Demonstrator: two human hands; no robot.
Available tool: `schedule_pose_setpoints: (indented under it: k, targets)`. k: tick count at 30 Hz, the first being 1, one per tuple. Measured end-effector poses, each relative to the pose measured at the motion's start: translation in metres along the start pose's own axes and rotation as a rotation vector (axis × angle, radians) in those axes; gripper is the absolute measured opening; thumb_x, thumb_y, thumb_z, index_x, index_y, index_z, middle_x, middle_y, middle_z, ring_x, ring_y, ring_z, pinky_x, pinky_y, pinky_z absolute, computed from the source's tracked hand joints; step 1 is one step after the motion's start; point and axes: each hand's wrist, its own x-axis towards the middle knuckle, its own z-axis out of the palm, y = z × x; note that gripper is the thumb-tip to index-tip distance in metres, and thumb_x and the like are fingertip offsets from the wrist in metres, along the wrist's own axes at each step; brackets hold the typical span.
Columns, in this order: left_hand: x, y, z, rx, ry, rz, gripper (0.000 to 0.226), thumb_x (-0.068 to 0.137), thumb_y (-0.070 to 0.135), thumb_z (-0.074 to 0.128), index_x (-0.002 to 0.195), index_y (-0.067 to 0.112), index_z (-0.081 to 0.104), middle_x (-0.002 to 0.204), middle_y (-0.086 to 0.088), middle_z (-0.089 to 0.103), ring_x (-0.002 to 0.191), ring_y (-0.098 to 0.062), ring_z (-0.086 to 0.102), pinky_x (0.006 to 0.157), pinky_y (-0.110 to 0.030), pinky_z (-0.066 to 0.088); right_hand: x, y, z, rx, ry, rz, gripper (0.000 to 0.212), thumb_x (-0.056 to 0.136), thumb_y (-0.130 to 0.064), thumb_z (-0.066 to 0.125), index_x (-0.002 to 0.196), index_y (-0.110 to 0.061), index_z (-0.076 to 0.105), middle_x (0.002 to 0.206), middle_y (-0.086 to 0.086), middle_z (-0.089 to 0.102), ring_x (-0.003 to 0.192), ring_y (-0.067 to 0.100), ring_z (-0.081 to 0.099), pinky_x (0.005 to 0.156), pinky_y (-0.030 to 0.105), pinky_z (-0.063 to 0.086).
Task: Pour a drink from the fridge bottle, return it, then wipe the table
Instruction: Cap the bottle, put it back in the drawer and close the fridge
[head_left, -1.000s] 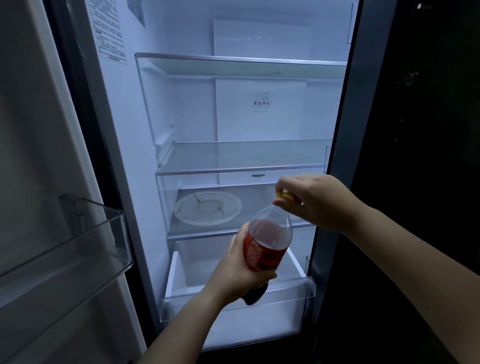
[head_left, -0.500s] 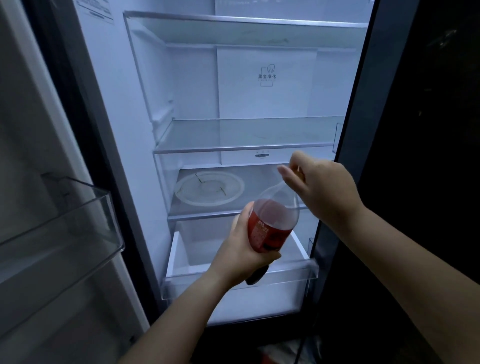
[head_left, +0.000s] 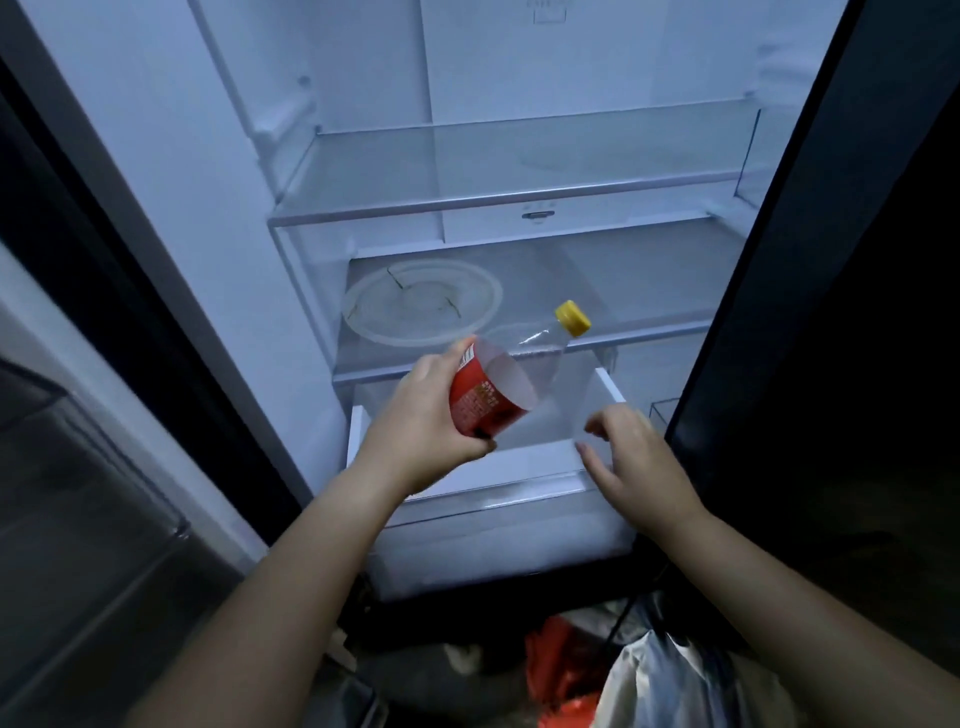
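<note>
Bottle (head_left: 498, 387) tilted in left hand (head_left: 421, 431) grip, right hand (head_left: 631, 460) loose, just beside

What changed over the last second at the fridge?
The right hand let go of the yellow cap and dropped, open, toward the drawer. The left hand tipped the bottle, neck now leaning away to the right. Unchanged: left hand's grip on the label, plate on its shelf.

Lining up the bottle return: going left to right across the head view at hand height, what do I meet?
From the left: open fridge door → left hand, which grips the red-labelled bottle → right hand, holding nothing → dark panel at the fridge's right edge.
</note>
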Motion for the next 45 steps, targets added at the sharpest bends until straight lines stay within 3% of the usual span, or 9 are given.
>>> schedule_pose_setpoints:
  k: [2, 6, 16, 24, 31, 41, 45]
  targets:
    - [0.004, -0.007, 0.005, 0.092, -0.055, 0.000, 0.102, 0.061, 0.029, 0.080, 0.146, 0.039, 0.023, 0.130, 0.007, 0.043, 0.120, -0.014, 0.044, 0.082, -0.026, 0.037, 0.002, 0.002, 0.008, -0.033, 0.053, 0.017, 0.024, 0.088, -0.041, 0.040, 0.082, -0.019, 0.050, 0.084, -0.005, 0.048, 0.084, 0.020, 0.050, 0.067, 0.039, 0.045]
    - [0.011, -0.020, 0.021, 0.215, -0.171, -0.014, 0.102, 0.061, 0.032, 0.077, 0.145, 0.039, 0.020, 0.129, 0.004, 0.043, 0.118, -0.019, 0.044, 0.088, -0.041, 0.049, -0.005, 0.001, 0.012, -0.047, 0.229, -0.080, 0.028, 0.089, -0.028, 0.045, 0.066, -0.013, 0.045, 0.069, 0.001, 0.045, 0.071, 0.020, 0.042, 0.060, 0.032, 0.032]
    - [0.056, -0.047, 0.080, 0.346, -0.484, -0.107, 0.105, 0.062, 0.029, 0.082, 0.147, 0.028, 0.022, 0.131, -0.006, 0.045, 0.120, -0.027, 0.047, 0.094, -0.034, 0.042, -0.006, 0.009, 0.017, -0.055, 0.341, -0.165, 0.028, 0.088, -0.018, 0.048, 0.062, -0.010, 0.042, 0.063, 0.004, 0.041, 0.066, 0.019, 0.034, 0.059, 0.028, 0.028]
    - [0.089, -0.065, 0.118, 0.500, -0.704, -0.116, 0.107, 0.058, 0.030, 0.086, 0.145, 0.028, 0.024, 0.132, -0.007, 0.044, 0.119, -0.030, 0.048, 0.097, -0.039, 0.044, -0.004, 0.010, 0.020, -0.079, 0.363, -0.156, 0.029, 0.088, -0.016, 0.047, 0.061, -0.008, 0.043, 0.062, 0.006, 0.041, 0.063, 0.020, 0.034, 0.057, 0.030, 0.028]
    - [0.091, -0.078, 0.134, 0.529, -0.700, -0.111, 0.104, 0.059, 0.028, 0.085, 0.144, 0.029, 0.025, 0.132, -0.009, 0.044, 0.120, -0.030, 0.046, 0.099, -0.042, 0.043, -0.005, 0.010, 0.021, -0.077, 0.353, -0.161, 0.028, 0.088, -0.016, 0.047, 0.061, -0.010, 0.042, 0.061, 0.005, 0.041, 0.062, 0.019, 0.034, 0.057, 0.028, 0.027]
    - [0.089, -0.079, 0.136, 0.604, -0.656, -0.068, 0.115, 0.066, 0.039, 0.080, 0.152, 0.022, 0.006, 0.145, -0.012, 0.033, 0.131, -0.032, 0.036, 0.107, -0.046, 0.035, -0.005, 0.007, 0.021, -0.093, 0.361, -0.157, 0.029, 0.088, -0.014, 0.047, 0.060, -0.009, 0.042, 0.060, 0.005, 0.040, 0.062, 0.018, 0.033, 0.057, 0.025, 0.023]
    - [0.086, -0.060, 0.123, 0.557, -0.625, -0.112, 0.094, 0.077, 0.049, 0.070, 0.150, 0.019, 0.019, 0.152, -0.011, 0.025, 0.138, -0.030, 0.027, 0.110, -0.044, 0.031, -0.006, 0.009, 0.021, -0.081, 0.361, -0.156, 0.027, 0.088, -0.015, 0.046, 0.062, -0.010, 0.042, 0.062, 0.004, 0.040, 0.063, 0.016, 0.033, 0.060, 0.022, 0.021]
